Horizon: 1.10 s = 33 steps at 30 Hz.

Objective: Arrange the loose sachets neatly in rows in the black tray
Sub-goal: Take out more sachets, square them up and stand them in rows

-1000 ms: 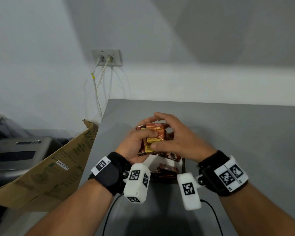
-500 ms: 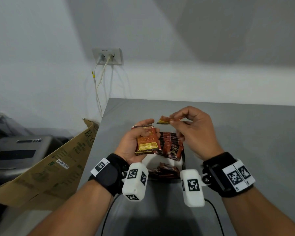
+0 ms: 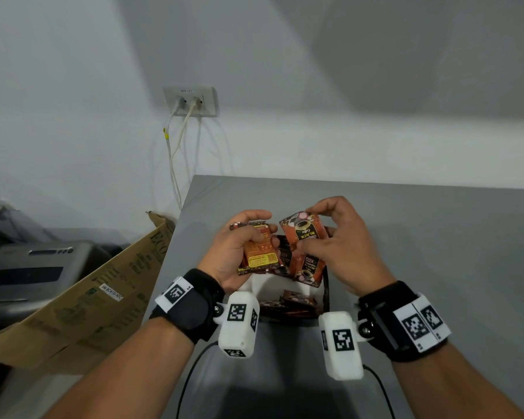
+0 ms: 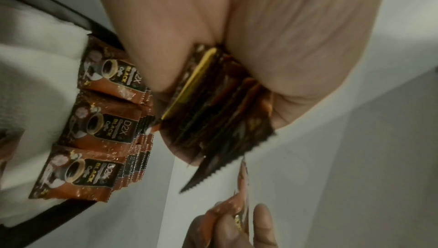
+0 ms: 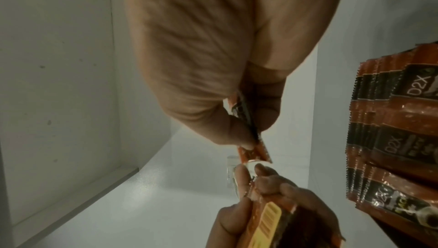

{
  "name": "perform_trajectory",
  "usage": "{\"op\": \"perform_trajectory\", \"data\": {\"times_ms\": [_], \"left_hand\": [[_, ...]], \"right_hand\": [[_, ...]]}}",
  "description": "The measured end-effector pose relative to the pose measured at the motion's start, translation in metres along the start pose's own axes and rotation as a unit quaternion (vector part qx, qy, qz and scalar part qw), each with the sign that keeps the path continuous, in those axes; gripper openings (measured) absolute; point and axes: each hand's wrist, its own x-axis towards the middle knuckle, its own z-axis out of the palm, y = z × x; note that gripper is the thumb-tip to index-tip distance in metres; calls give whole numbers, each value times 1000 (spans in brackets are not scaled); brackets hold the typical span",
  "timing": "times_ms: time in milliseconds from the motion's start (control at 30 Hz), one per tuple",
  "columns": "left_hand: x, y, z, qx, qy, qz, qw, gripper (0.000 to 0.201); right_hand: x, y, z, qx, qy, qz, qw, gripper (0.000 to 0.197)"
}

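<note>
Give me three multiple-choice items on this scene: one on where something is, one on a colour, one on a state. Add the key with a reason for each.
1. Where does the black tray sit?
A. on the grey table, below the hands
B. on the cardboard box
C. on the floor

2. What colour is the label panel on the top sachet of the stack in the left hand?
A. blue
B. yellow
C. green

3. What is the right hand doing?
A. lying flat on the table
B. hanging with nothing in it
C. pinching a single sachet

Key: 1 A, the tray's rim rests on the table; 2 B, the head view shows a yellow panel; 3 C, fingers and thumb pinch the sachet's edges.
</note>
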Motion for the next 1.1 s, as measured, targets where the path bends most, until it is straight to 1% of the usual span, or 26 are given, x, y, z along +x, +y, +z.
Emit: {"op": "perform_trajectory", "data": {"times_ms": [67, 100, 167, 200, 233, 267, 300, 333, 367, 433, 467, 500, 533, 567, 633, 700, 733, 800, 833, 900, 967, 1033, 1100], "left_hand": [[0, 7, 5, 80, 5, 7, 997, 20], [1, 10, 8, 147, 8, 12, 989, 24], [4, 16, 12, 287, -10, 13, 958, 37], [5, 19, 15, 339, -26, 10, 940, 34], [6, 20, 17, 376, -37, 13, 926, 25], [6, 21, 18, 402, -38, 18, 915, 13], [7, 22, 19, 414, -35, 22, 909, 3], [7, 23, 18, 417, -30, 21, 908, 4], [8, 23, 17, 405, -27, 14, 914, 8], [5, 21, 15, 358, -24, -4, 933, 12], [3, 18, 16, 341, -26, -7, 940, 14], [1, 13, 17, 329, -26, -9, 944, 12], [-1, 7, 19, 319, -25, -10, 947, 9], [-3, 3, 20, 303, -25, -12, 953, 5], [-5, -6, 22, 248, -23, -26, 968, 6], [-4, -9, 19, 169, -19, -46, 984, 9], [-4, -9, 17, 120, -13, -55, 991, 10], [-3, -7, 12, 27, 7, -68, 997, 23], [-2, -4, 11, 4, 15, -68, 998, 30], [-2, 0, 10, 7, 27, -50, 998, 35], [-1, 3, 12, 38, 41, -21, 998, 35], [1, 3, 15, 59, 56, 10, 997, 33], [1, 3, 17, 77, 63, 28, 995, 30]], "right_hand": [[-1, -3, -2, -38, -26, -4, 999, 69], [-1, -6, -4, -59, -60, -5, 996, 75], [1, -10, -6, -99, -151, -2, 984, 85], [2, -13, -7, -115, -188, 2, 975, 89], [4, -15, -9, -125, -212, 4, 969, 91], [6, -17, -10, -126, -220, 5, 967, 92], [8, -18, -12, -114, -213, 7, 970, 92], [11, -19, -13, -92, -195, 10, 976, 90], [12, -19, -14, -60, -165, 12, 984, 85], [16, -14, -12, 19, -62, 15, 998, 65], [18, -11, -10, 56, -10, 19, 998, 53], [19, -8, -7, 95, 19, 28, 995, 43], [18, -6, -3, 128, 22, 44, 991, 37], [17, -4, 1, 140, 8, 59, 988, 35], [13, -1, 8, 124, -10, 64, 990, 34], [13, 0, 9, 138, 17, 60, 989, 29], [15, 0, 7, 157, 31, 63, 985, 30], [16, 1, 1, 193, 41, 73, 978, 35], [16, 1, -1, 205, 35, 77, 975, 35], [13, 2, -3, 231, 5, 90, 969, 27], [8, 2, -1, 258, -44, 114, 958, 22], [4, 3, 2, 259, -88, 140, 952, 21], [2, 3, 5, 242, -98, 155, 953, 18]]}}
